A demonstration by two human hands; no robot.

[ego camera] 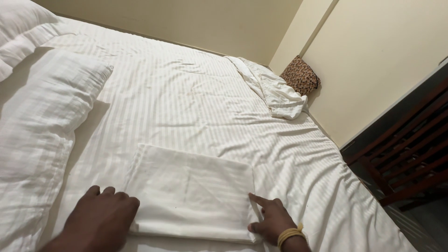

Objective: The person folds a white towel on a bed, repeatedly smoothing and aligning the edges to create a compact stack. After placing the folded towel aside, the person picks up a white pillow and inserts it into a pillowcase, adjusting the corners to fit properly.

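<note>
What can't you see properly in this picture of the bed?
- Head view: the near edge of the folded white cloth is cut off by the frame bottom.
- Left hand covers the cloth's left corner.
- Right hand: wrist cut off below.
- Brown patterned bag: partly hidden behind crumpled sheet.

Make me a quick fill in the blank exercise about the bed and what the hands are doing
1. Both hands press on a folded white ____ lying on the bed.
2. The right hand wears a ____ band at the wrist.
3. The left hand lies ____ on the cloth's left edge.
4. A brown patterned bag sits in the ____.

Missing words: cloth; yellow; flat; corner
</note>
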